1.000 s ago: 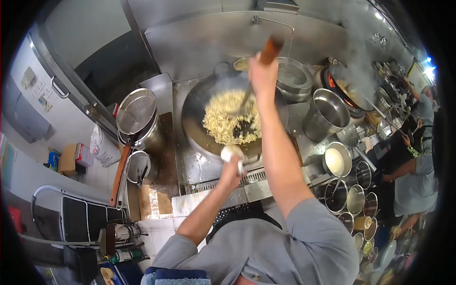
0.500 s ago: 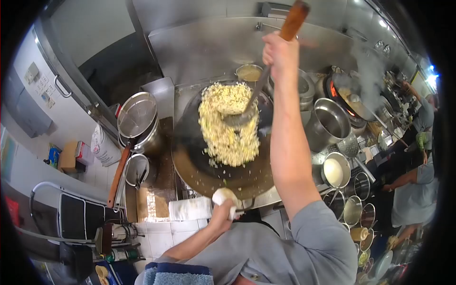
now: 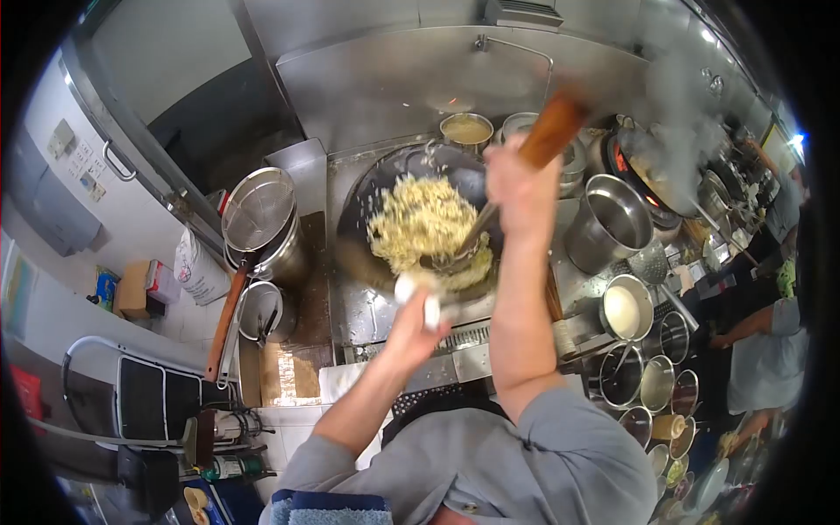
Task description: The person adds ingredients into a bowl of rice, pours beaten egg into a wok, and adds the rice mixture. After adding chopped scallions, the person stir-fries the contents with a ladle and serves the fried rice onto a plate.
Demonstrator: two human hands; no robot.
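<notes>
Ladle [image 3: 482, 225], metal shaft with brown wooden handle: its bowl is sitting low in the wok [image 3: 357, 223], toward the near right edge, against the lower side of the pale yellow rice [image 3: 420, 214]. Long axis is slanting; the bowl end is pointing down and leftward, the handle end up and rightward, past the wok's right rim.

Right hand [image 3: 523, 185]: fingers are wrapping tightly around the lower part of the handle, the bowl lying below and left of the grip; the handle's blurred butt is projecting beyond the fist.

Rice: heaped mainly over the middle of the wok, with loose grains scattering near the far rim.

Left hand [image 3: 416, 332]: clenching a white cloth [image 3: 408, 287] at the wok's near edge; blur is hiding whether metal is being gripped through it.

Surroundings: a pan of tan liquid [image 3: 466, 131] is standing behind the wok's far right rim. A deep steel pot [image 3: 597, 243] is standing to the right. A mesh strainer [image 3: 260, 210] is lying over a tall vessel beyond the stove's left edge, its wooden handle pointing nearward.
</notes>
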